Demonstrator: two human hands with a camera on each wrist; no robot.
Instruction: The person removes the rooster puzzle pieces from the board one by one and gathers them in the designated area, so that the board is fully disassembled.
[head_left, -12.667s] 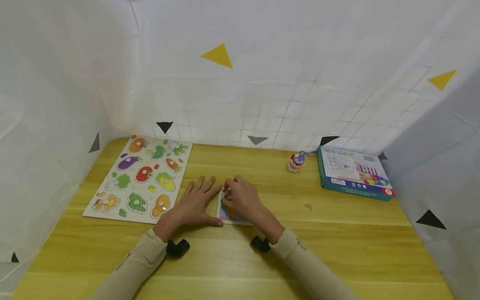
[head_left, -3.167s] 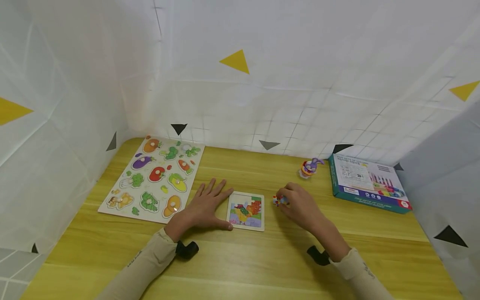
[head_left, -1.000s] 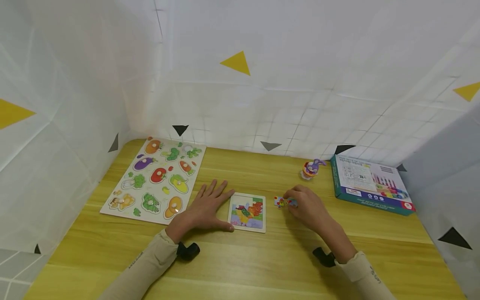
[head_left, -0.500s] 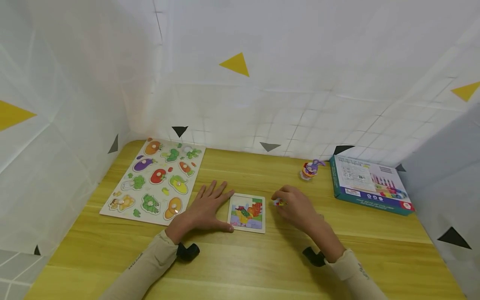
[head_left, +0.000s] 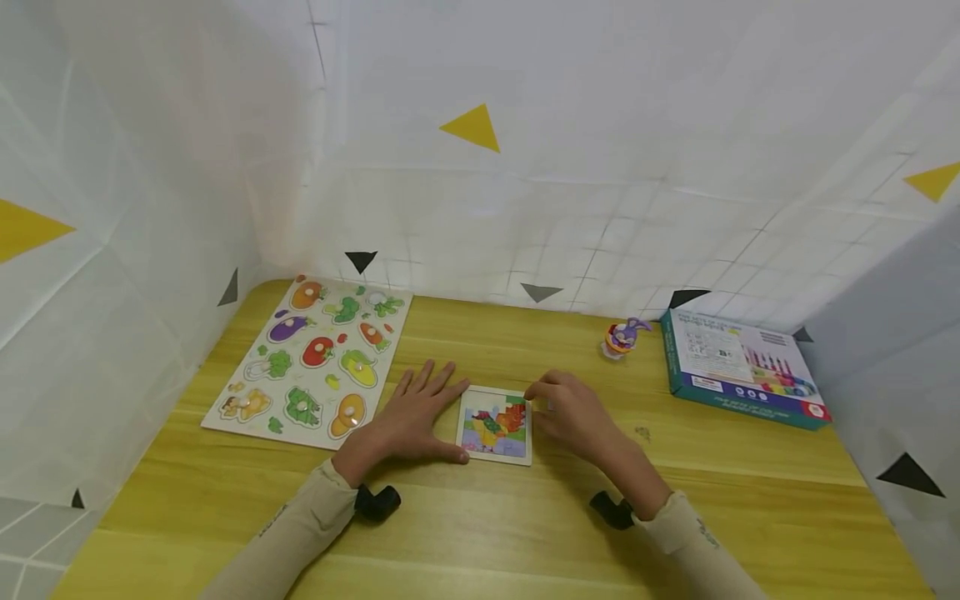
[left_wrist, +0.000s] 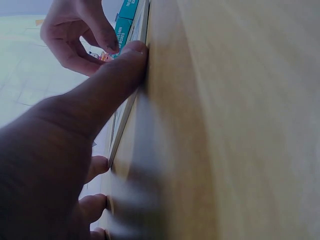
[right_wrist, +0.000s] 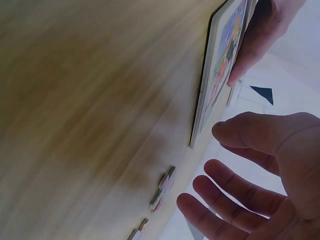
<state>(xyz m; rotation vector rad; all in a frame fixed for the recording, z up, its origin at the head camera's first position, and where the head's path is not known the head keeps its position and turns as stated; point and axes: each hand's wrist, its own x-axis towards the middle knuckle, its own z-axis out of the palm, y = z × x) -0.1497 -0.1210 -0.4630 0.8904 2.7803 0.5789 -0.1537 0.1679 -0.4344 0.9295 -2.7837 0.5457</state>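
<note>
My left hand (head_left: 408, 421) lies flat with spread fingers at the left side of a small square jigsaw puzzle (head_left: 492, 427), its thumb touching the near-left corner. The puzzle shows a bird picture in a pale frame; a bare patch shows at its upper left. At the frame's right edge hovers my right hand (head_left: 576, 417), fingers loosely bent, with nothing visible between them. In the right wrist view its thumb (right_wrist: 245, 132) and fingers stand apart. Loose puzzle pieces (right_wrist: 162, 189) lie on the table below that hand, mostly hidden from the head view.
A vegetable knob puzzle board (head_left: 307, 362) lies at the left. Toward the back right stand a purple rabbit toy (head_left: 622, 337) and a flat teal-edged box (head_left: 742, 367). White sheeting (head_left: 480, 217) encloses the wooden table (head_left: 480, 533).
My right hand has moved left from the loose pieces to the puzzle frame's right edge; those pieces are now mostly covered by it. The left hand stays put.
</note>
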